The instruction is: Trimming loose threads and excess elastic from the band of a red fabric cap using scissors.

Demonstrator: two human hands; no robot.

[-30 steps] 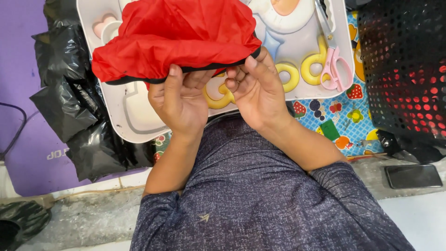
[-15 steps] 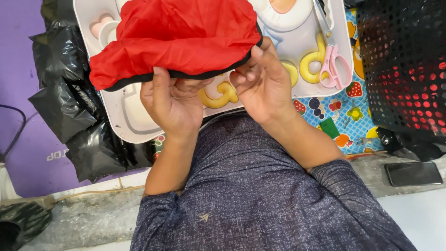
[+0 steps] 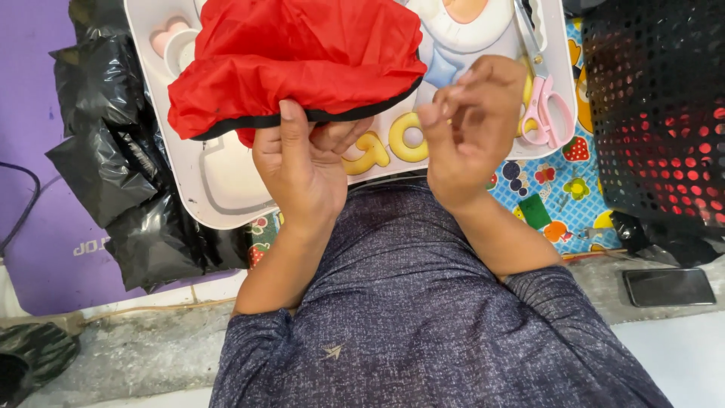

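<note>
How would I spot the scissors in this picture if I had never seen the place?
Start at the white tray with cartoon pictures, lying above the person's lap. Follow its right edge, past the right hand, to the scissors lying on it. Their pale pink handle loops and slim metal blades set them apart from the red cloth nearby.

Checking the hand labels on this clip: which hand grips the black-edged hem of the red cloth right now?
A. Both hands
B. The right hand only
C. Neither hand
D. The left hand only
D. The left hand pinches the red cloth at its black hem, thumb on top, while the right hand is held apart from the cloth with its fingers curled and no grip on it.
</note>
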